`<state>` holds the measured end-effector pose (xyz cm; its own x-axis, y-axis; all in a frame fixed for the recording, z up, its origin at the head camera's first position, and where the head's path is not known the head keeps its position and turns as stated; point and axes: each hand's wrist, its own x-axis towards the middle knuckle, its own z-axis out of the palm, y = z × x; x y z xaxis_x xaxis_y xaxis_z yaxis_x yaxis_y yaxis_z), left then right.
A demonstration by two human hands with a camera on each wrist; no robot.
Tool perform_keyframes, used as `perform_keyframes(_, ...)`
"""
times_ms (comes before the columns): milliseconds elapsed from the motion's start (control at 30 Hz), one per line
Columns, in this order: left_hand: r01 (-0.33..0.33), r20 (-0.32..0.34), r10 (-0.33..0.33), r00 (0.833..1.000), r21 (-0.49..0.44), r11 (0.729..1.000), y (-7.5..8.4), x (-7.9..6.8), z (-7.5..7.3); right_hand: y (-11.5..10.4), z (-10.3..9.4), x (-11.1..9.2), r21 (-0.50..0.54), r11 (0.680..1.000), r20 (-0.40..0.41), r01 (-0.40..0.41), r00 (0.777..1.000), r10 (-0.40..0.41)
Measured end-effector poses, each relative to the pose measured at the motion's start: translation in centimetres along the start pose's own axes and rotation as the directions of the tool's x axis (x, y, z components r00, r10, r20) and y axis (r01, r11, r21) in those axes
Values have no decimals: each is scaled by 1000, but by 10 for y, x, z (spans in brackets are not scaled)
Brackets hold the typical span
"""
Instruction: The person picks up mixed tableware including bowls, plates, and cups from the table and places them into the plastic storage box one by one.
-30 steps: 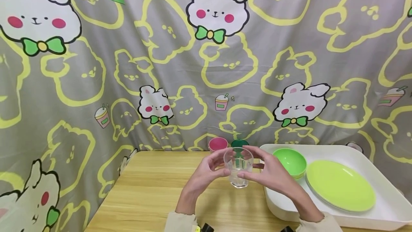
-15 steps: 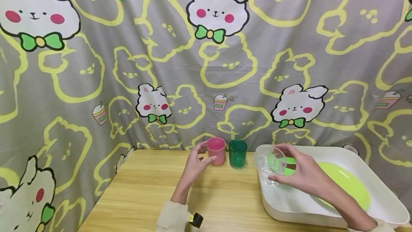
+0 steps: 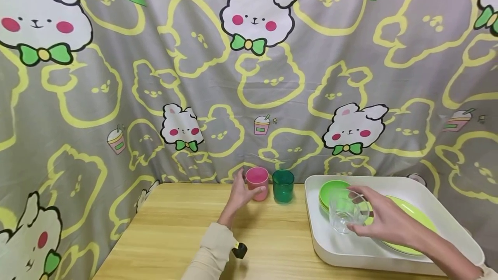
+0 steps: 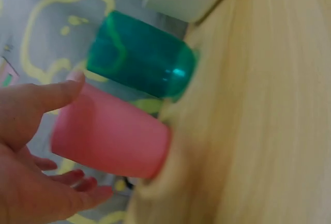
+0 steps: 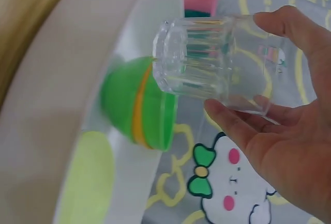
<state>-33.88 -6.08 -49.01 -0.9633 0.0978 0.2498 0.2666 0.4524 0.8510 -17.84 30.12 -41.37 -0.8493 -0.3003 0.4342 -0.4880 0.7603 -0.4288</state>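
My right hand [image 3: 383,217] grips a clear faceted glass [image 5: 207,61] by its upper part. In the head view, this glass is over the white tray [image 3: 316,232], in front of the green bowls [image 3: 330,187]. At the back of the table, my left hand [image 3: 238,191] is around a pink cup [image 3: 258,187]. In the left wrist view, the thumb lies against the cup near its rim, while the other fingers look spread and slightly apart from its side. A translucent green cup [image 3: 283,187] stands upright just right of the pink one.
Lime-green oval plates [image 3: 412,217] lie in the tray beside the bowls, partly behind my right forearm. The wooden table [image 3: 175,228] ends at a patterned grey curtain [image 3: 218,98] along the back and left.
Both hands were on the clear glass; the left let go and went to the pink cup. The right carried the glass rightward over the tray. The pink and green cups stay in place.
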Motion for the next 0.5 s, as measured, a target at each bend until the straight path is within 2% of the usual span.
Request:
perform_keyframes(167,1,-11,-2,1000,-101,995,-15,5,7,13,12,-6,5,999,59,35,998,-35)
perform_keyframes(300,-4,-32,0,999,-103,995,-18,11,11,20,20,-9,22,999,133,24,991,-27)
perform_keyframes(400,-4,-25,1,1000,-98,995,-17,14,13,22,25,-11,21,1000,187,1,982,-5)
perform_keyframes(500,-14,-9,13,1000,-110,994,-16,14,15,24,29,-14,10,1000,207,-13,978,10)
